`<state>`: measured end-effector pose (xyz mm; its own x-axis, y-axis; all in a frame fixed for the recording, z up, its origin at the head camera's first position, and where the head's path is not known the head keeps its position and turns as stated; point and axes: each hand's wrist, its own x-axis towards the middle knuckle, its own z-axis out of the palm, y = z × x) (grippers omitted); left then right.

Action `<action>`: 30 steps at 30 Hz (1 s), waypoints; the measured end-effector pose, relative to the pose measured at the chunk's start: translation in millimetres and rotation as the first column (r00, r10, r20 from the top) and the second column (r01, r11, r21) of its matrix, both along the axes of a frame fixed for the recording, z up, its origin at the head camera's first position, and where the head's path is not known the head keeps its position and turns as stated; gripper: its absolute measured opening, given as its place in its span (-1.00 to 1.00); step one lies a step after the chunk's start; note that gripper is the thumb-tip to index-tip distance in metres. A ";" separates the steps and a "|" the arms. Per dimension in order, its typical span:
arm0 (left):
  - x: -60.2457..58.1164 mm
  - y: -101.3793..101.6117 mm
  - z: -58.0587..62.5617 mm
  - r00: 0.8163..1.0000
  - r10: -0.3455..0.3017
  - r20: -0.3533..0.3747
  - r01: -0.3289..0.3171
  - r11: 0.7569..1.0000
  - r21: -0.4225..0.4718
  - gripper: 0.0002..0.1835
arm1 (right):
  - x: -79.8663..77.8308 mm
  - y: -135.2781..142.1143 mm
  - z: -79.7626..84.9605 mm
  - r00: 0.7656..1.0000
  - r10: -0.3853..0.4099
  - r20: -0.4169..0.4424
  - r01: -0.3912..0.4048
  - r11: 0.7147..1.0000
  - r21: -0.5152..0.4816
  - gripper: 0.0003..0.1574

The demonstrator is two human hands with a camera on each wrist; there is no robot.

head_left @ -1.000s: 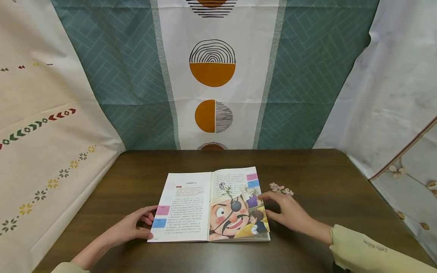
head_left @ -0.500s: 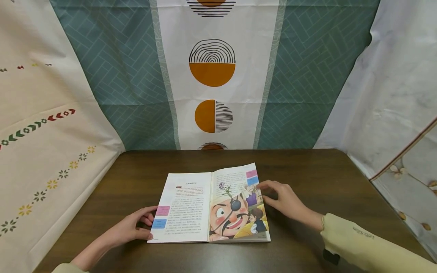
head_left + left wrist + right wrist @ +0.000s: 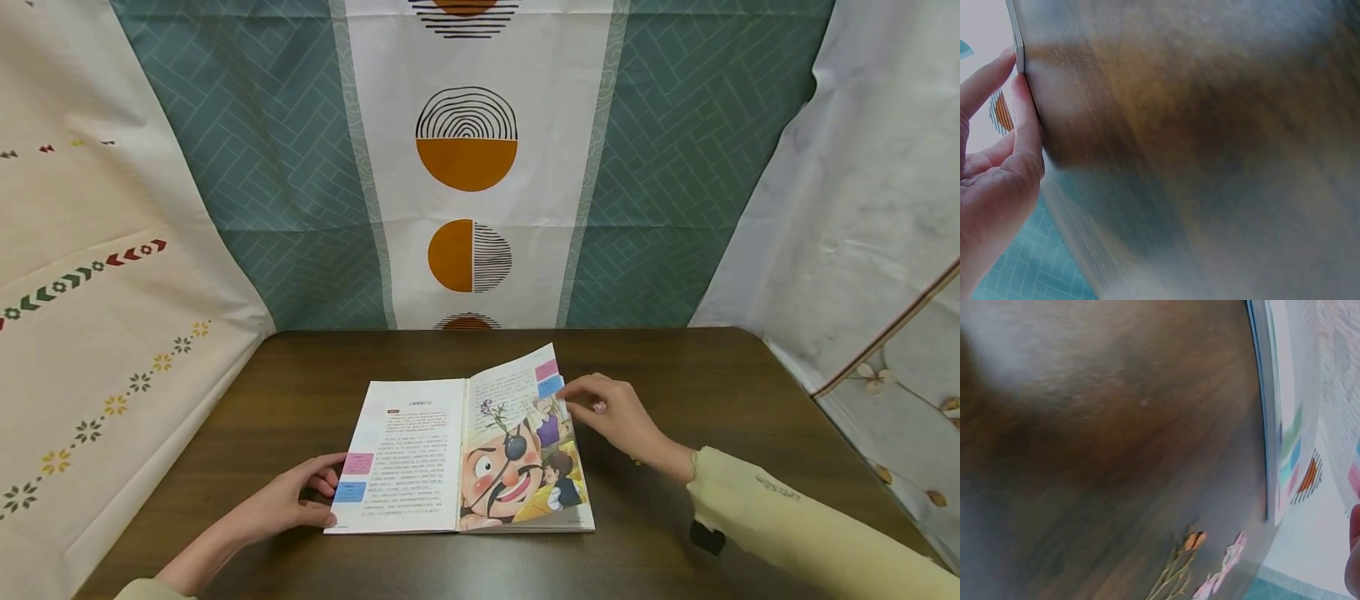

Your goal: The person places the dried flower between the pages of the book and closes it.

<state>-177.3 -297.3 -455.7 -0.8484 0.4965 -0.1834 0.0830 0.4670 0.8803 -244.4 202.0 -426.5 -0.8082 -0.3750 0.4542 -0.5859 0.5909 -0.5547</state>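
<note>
An open picture book (image 3: 405, 458) lies on the brown table, text on its left page and a pirate drawing on the right. My left hand (image 3: 288, 496) rests at the book's left edge, thumb near the lower corner, other fingers loosely bent. In the left wrist view, fingertips of the left hand (image 3: 997, 175) touch that edge. My right hand (image 3: 615, 408) pinches the outer edge of the right-hand page (image 3: 506, 387), whose far corner is raised. The right wrist view catches only a bit of the right hand (image 3: 1354, 556). A purple flower sprig (image 3: 498, 414) shows on this page.
Pink flowers (image 3: 1222, 569) and a thin-stemmed orange flower (image 3: 1194, 541) lie on the table right of the book, mostly behind my right hand in the head view. Patterned cloth (image 3: 480, 167) hangs beyond the table's far edge.
My right hand has moved up and slightly left along the page edge, and the page's far corner has risen with it. The flowers became covered by the hand. My left hand stays put.
</note>
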 end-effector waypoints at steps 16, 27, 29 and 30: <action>0.4 0.8 1.4 1.000 0.004 0.002 -0.004 1.000 -0.004 -0.06 | -13.3 -19.1 16.2 0.990 0.059 -0.130 -0.067 0.996 -0.064 -0.72; 0.9 1.2 1.4 1.000 0.000 -0.004 0.000 1.000 -0.001 -0.06 | -18.7 -27.9 22.0 0.980 0.091 -0.178 -0.101 0.994 -0.049 -0.74; 0.8 1.0 1.7 1.000 -0.003 -0.010 0.003 1.000 0.000 -0.07 | -19.1 -29.1 23.6 0.977 0.093 -0.191 -0.104 0.993 -0.052 -0.74; 0.7 1.0 1.9 1.000 -0.003 -0.011 0.003 1.000 0.000 -0.07 | -19.5 -29.6 24.4 0.975 0.094 -0.202 -0.107 0.993 -0.053 -0.74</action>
